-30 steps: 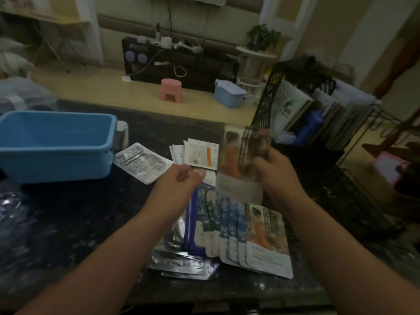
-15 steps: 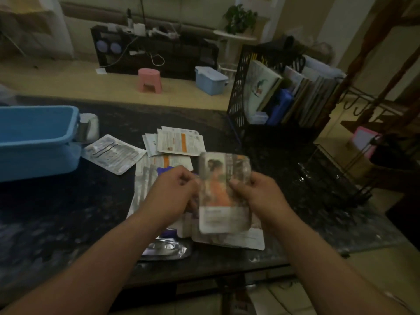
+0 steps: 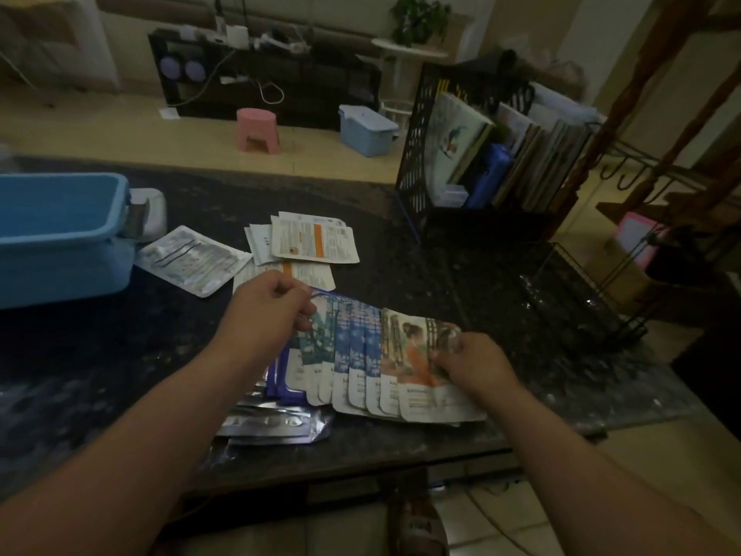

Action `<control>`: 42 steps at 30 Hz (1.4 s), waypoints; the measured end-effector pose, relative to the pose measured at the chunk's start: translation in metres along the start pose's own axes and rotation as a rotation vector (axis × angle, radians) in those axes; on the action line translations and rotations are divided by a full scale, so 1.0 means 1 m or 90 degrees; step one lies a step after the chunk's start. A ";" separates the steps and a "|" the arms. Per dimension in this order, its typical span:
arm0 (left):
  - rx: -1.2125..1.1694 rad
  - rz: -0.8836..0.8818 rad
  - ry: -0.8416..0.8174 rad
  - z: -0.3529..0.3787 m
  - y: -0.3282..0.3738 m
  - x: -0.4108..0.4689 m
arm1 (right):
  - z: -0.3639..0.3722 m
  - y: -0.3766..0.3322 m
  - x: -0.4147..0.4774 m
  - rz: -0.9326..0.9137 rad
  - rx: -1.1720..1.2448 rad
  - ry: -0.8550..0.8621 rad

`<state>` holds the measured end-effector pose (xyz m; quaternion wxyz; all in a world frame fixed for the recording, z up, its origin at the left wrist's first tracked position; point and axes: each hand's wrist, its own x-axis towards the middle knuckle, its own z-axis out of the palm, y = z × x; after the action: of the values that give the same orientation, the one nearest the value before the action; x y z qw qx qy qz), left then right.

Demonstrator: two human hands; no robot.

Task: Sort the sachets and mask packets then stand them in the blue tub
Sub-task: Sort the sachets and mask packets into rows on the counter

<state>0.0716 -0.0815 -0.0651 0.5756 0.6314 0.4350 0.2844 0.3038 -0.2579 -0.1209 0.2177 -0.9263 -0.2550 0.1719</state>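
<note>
Both hands (image 3: 473,365) hold fanned mask packets (image 3: 405,355); their printed labels are unreadable.

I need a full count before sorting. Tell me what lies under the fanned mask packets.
Under the fanned mask packets, silver foil sachets stick out at the near left, lying on the dark countertop. How many sachets continue beneath the fan is hidden.

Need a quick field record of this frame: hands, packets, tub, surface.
left hand: curled at the left end of the fanned mask packets
right hand: pinching the orange packet at the fan's right end
fan: overlapping, flat on the dark counter
silver sachets: stacked under the fan's left part
white sachets: loose behind the fan
blue tub: far left; visible part holds no packets
</note>
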 end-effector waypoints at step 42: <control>-0.084 -0.006 0.134 -0.071 0.000 0.028 | 0.059 -0.192 0.114 -0.381 -0.261 0.125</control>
<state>0.0239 -0.0226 -0.0562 0.5685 0.5568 0.4762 0.3741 0.2944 -0.0279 -0.1006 0.0920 -0.8471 -0.5215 -0.0439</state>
